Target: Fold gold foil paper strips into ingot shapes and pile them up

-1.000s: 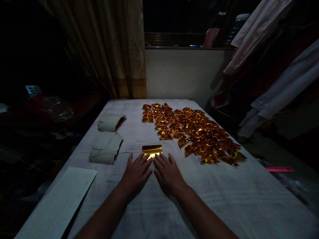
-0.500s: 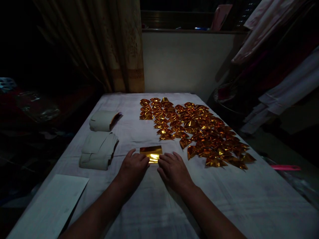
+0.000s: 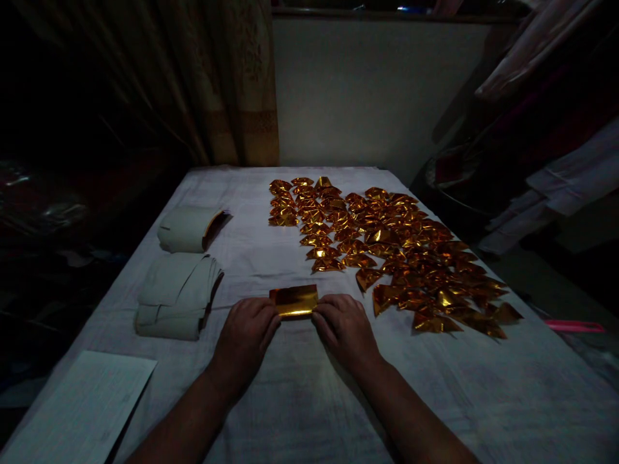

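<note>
A shiny sheet of gold foil paper (image 3: 293, 301) lies crosswise between my hands at the middle of the cloth-covered table (image 3: 300, 399). My left hand (image 3: 249, 328) pinches its left end, thumb and fingers pressed together. At the right end my right hand (image 3: 344, 325) grips the sheet the same way. The sheet's near edge looks bent or rolled and catches the light. Beyond and to the right spreads a broad group of folded gold foil pieces (image 3: 406, 245), pointed at their ends.
To the left lie two curled stacks of pale paper, a far stack (image 3: 186, 229) and a nearer stack (image 3: 174, 296). A flat white board or sheet (image 3: 87, 406) rests at the near left edge. A curtain (image 3: 242, 84) and a wall (image 3: 362, 96) stand behind the table.
The view has tilted down and come closer. My fingers, earlier partly spread on the foil sheet, are now pinched round its two ends, and its near edge looks more bent.
</note>
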### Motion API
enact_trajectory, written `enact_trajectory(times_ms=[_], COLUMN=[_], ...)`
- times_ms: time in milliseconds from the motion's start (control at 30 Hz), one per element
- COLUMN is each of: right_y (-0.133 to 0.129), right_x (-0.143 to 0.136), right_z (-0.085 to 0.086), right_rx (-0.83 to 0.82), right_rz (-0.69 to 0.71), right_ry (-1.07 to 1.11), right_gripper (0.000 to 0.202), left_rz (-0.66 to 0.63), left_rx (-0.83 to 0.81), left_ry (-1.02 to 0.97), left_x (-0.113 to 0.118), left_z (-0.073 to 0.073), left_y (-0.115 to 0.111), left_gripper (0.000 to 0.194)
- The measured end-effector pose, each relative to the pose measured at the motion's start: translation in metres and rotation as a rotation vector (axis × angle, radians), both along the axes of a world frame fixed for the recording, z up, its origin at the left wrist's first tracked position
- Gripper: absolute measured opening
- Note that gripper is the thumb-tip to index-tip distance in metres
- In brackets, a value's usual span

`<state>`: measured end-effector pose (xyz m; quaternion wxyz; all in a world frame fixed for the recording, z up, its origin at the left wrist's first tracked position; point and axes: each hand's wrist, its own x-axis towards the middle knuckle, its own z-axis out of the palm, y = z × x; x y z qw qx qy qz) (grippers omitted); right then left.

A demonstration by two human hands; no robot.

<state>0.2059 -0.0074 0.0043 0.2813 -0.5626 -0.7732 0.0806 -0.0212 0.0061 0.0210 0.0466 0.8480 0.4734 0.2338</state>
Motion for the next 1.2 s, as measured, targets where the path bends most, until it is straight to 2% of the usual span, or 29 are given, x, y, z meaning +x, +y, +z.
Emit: enact_trajectory(times_ms=[233,400,700,1200], right_y=[0.010,0.015,0.015,0.014], right_x=[0.000,-0.001,-0.006,-0.004], right_z=[0.004,0.004,0.001,0.001], right_rx=[-0.083,-0.071,-0.050,-0.060], right_rz=[-0.081,-0.103,-0.149,-0.135], right_ry=[-0.029,-0.088,-0.110,-0.030], right_gripper=[0.019,0.023,0.024,0.019], left_rz=[0.147,0.208,0.227,0.207], left_rx=[-0.077,-0.103,-0.109,-0.148], left_ry=[-0.098,-0.104,-0.106,-0.103], left_x=[-0.002,0.001,0.005,0.001], left_z=[-0.008,-0.007,-0.006,-0.006], left_y=[0.005,0.009,0.012,0.010], left_gripper=[0.023,0.024,0.029,0.022])
